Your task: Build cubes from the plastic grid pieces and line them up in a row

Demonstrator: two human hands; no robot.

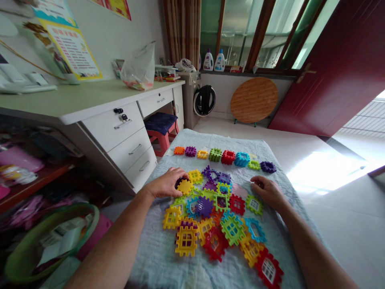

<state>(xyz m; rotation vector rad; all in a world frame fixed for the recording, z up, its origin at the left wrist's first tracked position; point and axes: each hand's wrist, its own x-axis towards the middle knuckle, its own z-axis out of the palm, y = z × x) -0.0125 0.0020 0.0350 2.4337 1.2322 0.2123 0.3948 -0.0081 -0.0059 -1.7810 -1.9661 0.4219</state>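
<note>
Apparently picking: left hand [171, 181] pinches a yellow piece [184, 187] at the pile's [204, 206] left side, mid tabletop [159, 251]; right hand [267, 190], loosely curled, looks empty, nearer the right edge. Next move likely needs lifting clear.

Pale wall [147, 24] bears posters [72, 52]; desk [90, 91] with drawers [122, 151] stands left. Brown-framed window [237, 30] at rear admits daylight. Light floor [270, 144] shows strong glare [320, 162] near dark-red door [327, 64] at right.
</note>
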